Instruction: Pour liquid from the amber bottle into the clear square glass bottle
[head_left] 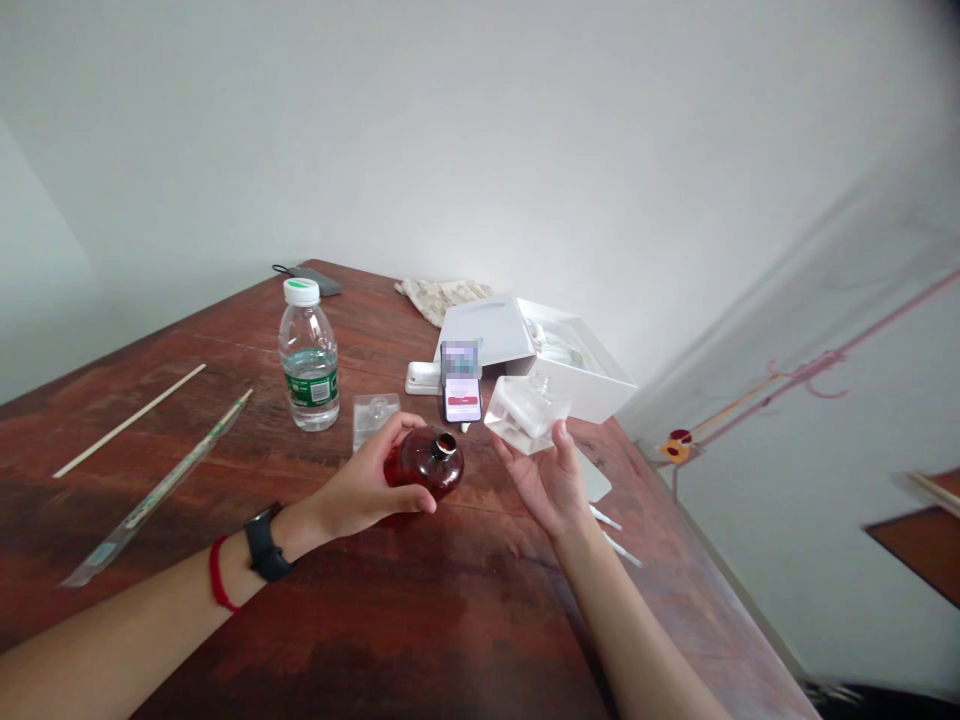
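At frame centre, an uncapped reddish-brown bottle [429, 468] is gripped by the left hand [373, 470]. Just right of it, a clear square-sided container [525, 412] is held tilted by the right hand [551, 487]. A green-labelled bottle [309, 362] is seen left of centre, and a pale stick [130, 420] is laid at far left.

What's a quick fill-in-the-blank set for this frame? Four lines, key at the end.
1. The hand around the reddish-brown bottle is the person's ____ hand.
2. The other hand holds a clear block-shaped item, beyond which an open box is ____ in color.
3. In the picture, the phone is to the ____ of the water bottle.
4. The wristband beside the black watch is ____ in color.

Missing words: left; white; right; red.
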